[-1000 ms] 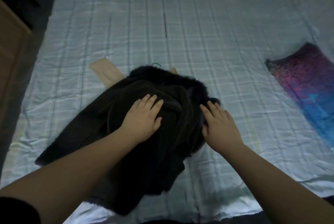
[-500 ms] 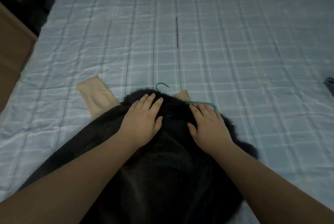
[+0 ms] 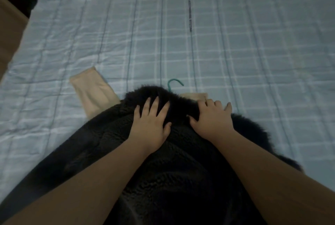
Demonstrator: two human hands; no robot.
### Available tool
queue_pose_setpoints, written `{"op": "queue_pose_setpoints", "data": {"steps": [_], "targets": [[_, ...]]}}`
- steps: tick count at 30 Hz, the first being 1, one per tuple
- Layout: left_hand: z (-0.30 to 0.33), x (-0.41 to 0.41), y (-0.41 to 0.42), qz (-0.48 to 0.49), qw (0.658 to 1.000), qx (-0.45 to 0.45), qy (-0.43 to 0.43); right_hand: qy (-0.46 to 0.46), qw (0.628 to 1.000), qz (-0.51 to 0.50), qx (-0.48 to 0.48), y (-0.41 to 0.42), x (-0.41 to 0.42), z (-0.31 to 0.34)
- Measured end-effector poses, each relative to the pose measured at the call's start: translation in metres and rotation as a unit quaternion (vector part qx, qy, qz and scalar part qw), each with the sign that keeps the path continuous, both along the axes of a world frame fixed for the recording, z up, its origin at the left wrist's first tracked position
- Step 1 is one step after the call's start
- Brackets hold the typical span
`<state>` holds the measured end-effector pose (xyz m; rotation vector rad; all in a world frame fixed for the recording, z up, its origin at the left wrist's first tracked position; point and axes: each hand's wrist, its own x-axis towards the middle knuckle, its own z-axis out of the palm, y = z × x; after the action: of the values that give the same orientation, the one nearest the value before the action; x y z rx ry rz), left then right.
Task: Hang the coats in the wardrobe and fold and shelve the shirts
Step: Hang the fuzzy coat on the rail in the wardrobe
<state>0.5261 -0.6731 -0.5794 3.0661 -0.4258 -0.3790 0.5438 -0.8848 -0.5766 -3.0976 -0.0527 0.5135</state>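
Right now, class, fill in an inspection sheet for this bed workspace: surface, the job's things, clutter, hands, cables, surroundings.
Surface: bed with pale blue checked bedspread, wrinkled at left.
Job's things: black fuzzy coat lying flat; teal hanger hook showing above its collar.
Clutter: beige garment partly under the coat.
Hands: left hand flat on the coat near the collar; right hand at the collar's right side, fingers curled at its edge.
Cables: nothing seen.
Surroundings: brown furniture edge at left; dark beyond.
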Motion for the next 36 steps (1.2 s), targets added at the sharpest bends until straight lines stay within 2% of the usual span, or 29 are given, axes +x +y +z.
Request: {"op": "queue_pose_setpoints", "data": {"steps": [4, 7, 11, 15, 17, 20, 23, 25, 26, 29, 30, 33, 36], "targets": [[0.020, -0.013, 0.006, -0.007, 0.999, -0.029, -0.011, -0.077, 0.997, 0.012, 0.003, 0.005, -0.021, 0.025], [0.045, -0.031, 0.009, -0.008, 0.997, -0.076, -0.028, -0.105, 0.992, 0.004, 0.065, 0.006, -0.040, 0.050], [0.088, -0.070, 0.011, 0.063, 0.968, -0.238, -0.053, -0.077, 0.982, -0.030, 0.168, 0.014, -0.080, 0.095], [0.132, -0.131, 0.015, 0.198, 0.900, -0.386, -0.050, 0.007, 0.977, -0.006, 0.215, 0.035, -0.137, 0.132], [0.151, -0.159, 0.019, 0.270, 0.870, -0.411, -0.045, 0.036, 0.977, 0.000, 0.210, 0.050, -0.167, 0.146], [0.182, -0.199, 0.021, 0.387, 0.805, -0.448, -0.039, 0.022, 0.968, -0.019, 0.248, 0.074, -0.209, 0.170], [0.203, -0.235, 0.025, 0.451, 0.759, -0.469, -0.016, 0.032, 0.950, -0.048, 0.308, 0.098, -0.243, 0.187], [0.208, -0.253, 0.031, 0.475, 0.724, -0.498, 0.033, 0.050, 0.943, -0.047, 0.326, 0.110, -0.262, 0.191], [0.209, -0.262, 0.034, 0.489, 0.698, -0.519, 0.064, 0.060, 0.939, -0.042, 0.335, 0.116, -0.270, 0.193], [0.217, -0.291, 0.040, 0.507, 0.585, -0.614, 0.156, 0.063, 0.926, -0.015, 0.373, 0.124, -0.293, 0.202], [0.221, -0.299, 0.041, 0.502, 0.570, -0.631, 0.159, 0.057, 0.921, -0.002, 0.385, 0.125, -0.301, 0.205], [0.232, -0.325, 0.041, 0.496, 0.578, -0.639, 0.108, 0.077, 0.906, 0.033, 0.414, 0.125, -0.328, 0.216], [0.248, -0.348, 0.040, 0.512, 0.600, -0.613, 0.046, 0.094, 0.898, 0.089, 0.420, 0.127, -0.353, 0.228]]}}
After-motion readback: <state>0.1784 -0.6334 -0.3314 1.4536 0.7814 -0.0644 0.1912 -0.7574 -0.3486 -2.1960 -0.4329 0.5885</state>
